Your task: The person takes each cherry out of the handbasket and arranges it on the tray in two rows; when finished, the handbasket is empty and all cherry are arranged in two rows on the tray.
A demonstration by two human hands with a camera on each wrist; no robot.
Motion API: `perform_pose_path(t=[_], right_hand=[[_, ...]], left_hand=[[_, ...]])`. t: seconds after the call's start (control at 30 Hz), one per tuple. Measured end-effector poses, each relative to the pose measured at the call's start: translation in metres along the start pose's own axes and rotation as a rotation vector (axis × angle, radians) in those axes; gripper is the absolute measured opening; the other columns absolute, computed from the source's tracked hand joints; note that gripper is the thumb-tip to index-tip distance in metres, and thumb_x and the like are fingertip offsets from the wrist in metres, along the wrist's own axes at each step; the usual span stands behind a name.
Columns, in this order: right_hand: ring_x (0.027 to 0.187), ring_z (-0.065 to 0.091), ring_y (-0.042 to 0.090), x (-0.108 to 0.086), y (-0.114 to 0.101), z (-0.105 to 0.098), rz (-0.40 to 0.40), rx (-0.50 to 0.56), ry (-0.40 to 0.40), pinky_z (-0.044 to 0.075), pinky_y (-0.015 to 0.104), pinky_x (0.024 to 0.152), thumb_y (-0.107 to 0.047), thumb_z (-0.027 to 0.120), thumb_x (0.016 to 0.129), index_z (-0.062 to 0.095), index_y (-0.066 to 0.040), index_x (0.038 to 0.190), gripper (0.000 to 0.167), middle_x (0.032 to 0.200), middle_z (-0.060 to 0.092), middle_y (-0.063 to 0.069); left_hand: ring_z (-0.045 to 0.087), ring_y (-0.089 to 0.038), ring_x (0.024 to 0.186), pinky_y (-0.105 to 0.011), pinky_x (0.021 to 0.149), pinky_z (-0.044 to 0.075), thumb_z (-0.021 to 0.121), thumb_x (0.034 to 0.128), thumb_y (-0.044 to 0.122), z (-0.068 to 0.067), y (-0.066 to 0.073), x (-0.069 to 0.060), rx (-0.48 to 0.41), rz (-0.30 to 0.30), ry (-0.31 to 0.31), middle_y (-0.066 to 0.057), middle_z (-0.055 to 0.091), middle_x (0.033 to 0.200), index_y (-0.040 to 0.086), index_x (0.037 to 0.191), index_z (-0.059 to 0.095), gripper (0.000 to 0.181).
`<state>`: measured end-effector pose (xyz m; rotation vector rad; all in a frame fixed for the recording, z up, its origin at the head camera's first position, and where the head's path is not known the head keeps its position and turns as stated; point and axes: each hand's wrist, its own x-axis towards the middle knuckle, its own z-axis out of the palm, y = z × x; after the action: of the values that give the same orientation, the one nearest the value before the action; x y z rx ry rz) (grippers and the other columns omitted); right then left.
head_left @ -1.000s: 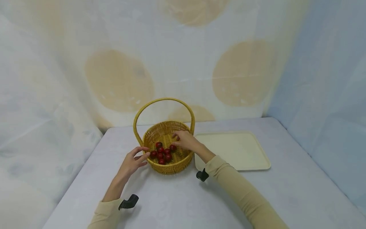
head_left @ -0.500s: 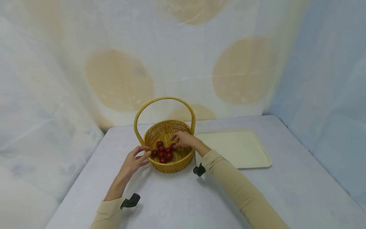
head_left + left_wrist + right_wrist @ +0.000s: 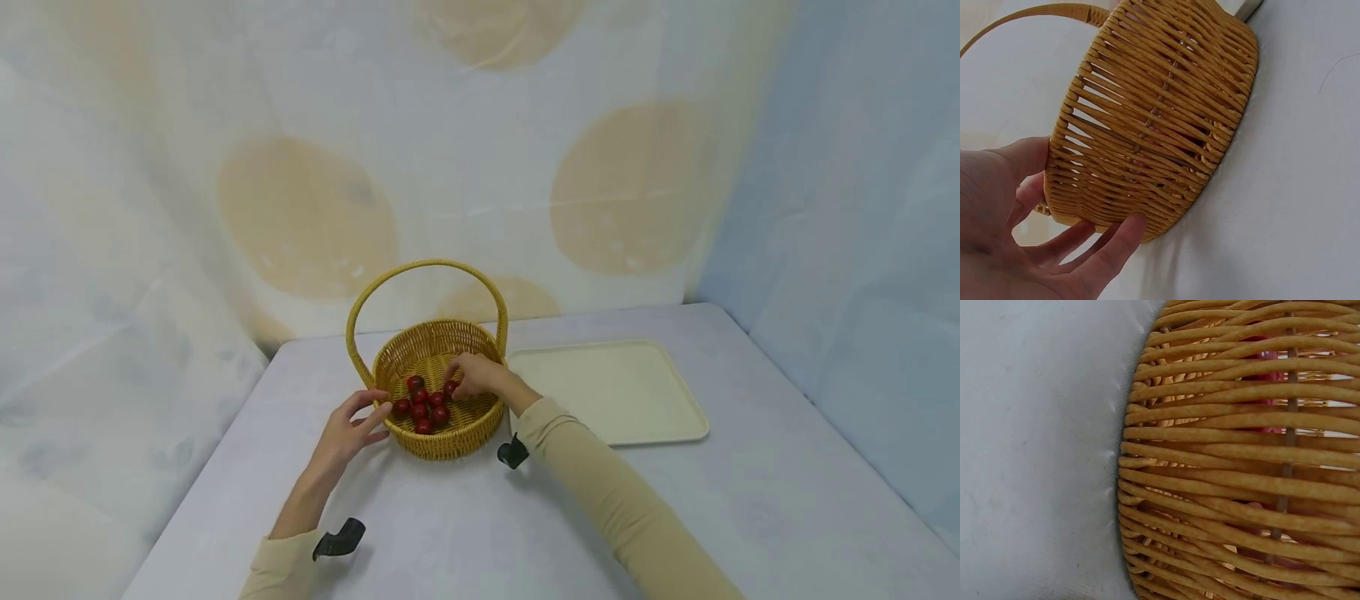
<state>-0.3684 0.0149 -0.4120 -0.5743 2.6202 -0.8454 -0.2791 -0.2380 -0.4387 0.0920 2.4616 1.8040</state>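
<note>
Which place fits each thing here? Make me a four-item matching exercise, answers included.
1. Round yellow wicker basket
2. Small round dark-red fruits
3. Rectangular cream tray
4. Person's left hand

A. Inside the basket
B. Touching the basket's left side
C. On the pale table, right of the basket
D. On the table, left of the tray

Pairs: 1-D, 2-A, 3-C, 4-B

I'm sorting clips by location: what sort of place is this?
Probably a makeshift filming booth rather than an ordinary room: patterned sheets enclose the back and sides, a pale table stands within them, and a black device sits at each of the person's wrists.
</note>
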Motion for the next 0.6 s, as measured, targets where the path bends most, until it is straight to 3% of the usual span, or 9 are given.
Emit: perform_pose_path(t=[0.3, 0.5, 0.6], right_hand=[[0.091, 0.070, 0.034, 0.000, -0.005, 0.004, -0.015, 0.009, 0.013, 0.060, 0.037, 0.073, -0.008, 0.071, 0.089, 0.065, -0.007, 0.119, 0.031, 0.094, 0.071, 0.017], [0.073, 0.064, 0.021, 0.003, -0.012, 0.011, -0.043, -0.020, 0.036, 0.049, 0.021, 0.056, -0.012, 0.072, 0.089, 0.067, -0.009, 0.115, 0.027, 0.087, 0.069, 0.013], [0.073, 0.063, 0.019, 0.001, -0.014, 0.008, -0.035, -0.011, 0.046, 0.053, 0.024, 0.060, -0.012, 0.073, 0.089, 0.066, -0.009, 0.115, 0.028, 0.088, 0.067, 0.009]], left_hand=[[0.053, -0.036, 0.128, -0.046, 0.095, 0.057, 0.064, 0.0954, 0.035, -0.004, -0.004, 0.001, 0.004, 0.000, 0.016, -0.013, 0.043, 0.144, 0.009, 0.133, 0.051, 0.047], [0.055, -0.034, 0.126, -0.046, 0.094, 0.057, 0.063, 0.0951, 0.038, -0.011, -0.007, -0.006, 0.021, -0.010, 0.030, -0.012, 0.043, 0.144, 0.010, 0.134, 0.051, 0.049], [0.056, -0.034, 0.125, -0.045, 0.093, 0.058, 0.064, 0.0951, 0.038, -0.011, -0.008, -0.007, 0.026, -0.009, 0.035, -0.012, 0.044, 0.143, 0.011, 0.133, 0.052, 0.048]])
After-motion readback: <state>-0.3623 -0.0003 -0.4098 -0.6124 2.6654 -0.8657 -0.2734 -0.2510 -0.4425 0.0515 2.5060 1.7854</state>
